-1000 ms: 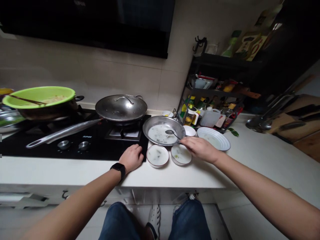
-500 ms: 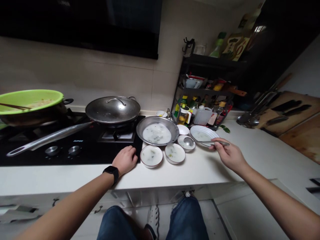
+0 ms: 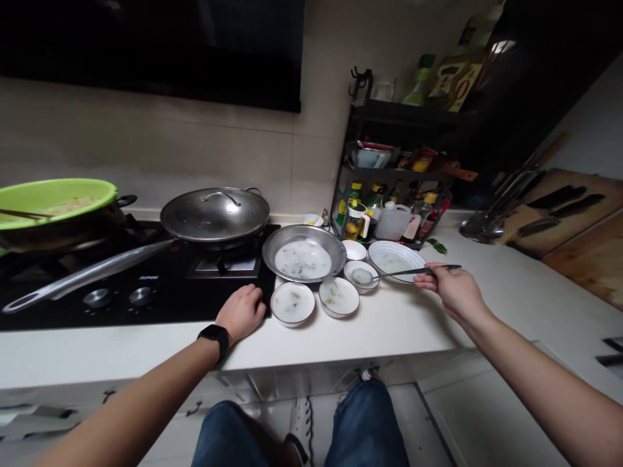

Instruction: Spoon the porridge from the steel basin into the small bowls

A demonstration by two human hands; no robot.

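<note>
My right hand [image 3: 450, 288] grips the handle of a long metal spoon [image 3: 402, 273]. The spoon's head dips into a small white bowl [image 3: 374, 283] of milky soup. Just left of it is a wide metal basin [image 3: 272, 250] holding the same pale soup with dark bits. Two rim-lined bowls of soup, a left one [image 3: 293, 322] and a right one [image 3: 339, 316], sit in front of the basin. My left hand [image 3: 242, 312], with a black watch on its wrist, rests with curled fingers at the cooktop's right front edge, near the left bowl, holding nothing.
A lidded wok [image 3: 214, 217] stands on the black cooktop [image 3: 185, 301], its long handle reaching left. A green basin [image 3: 92, 185] with chopsticks is far left. Behind the bowls are a ridged plate [image 3: 413, 254] and a bottle rack [image 3: 389, 170]. Knives [image 3: 557, 201] stand at right.
My right hand has moved right from above the basin, and the spoon has gone down into the small bowl. My left hand stays on the cooktop edge. The view has shifted slightly right.
</note>
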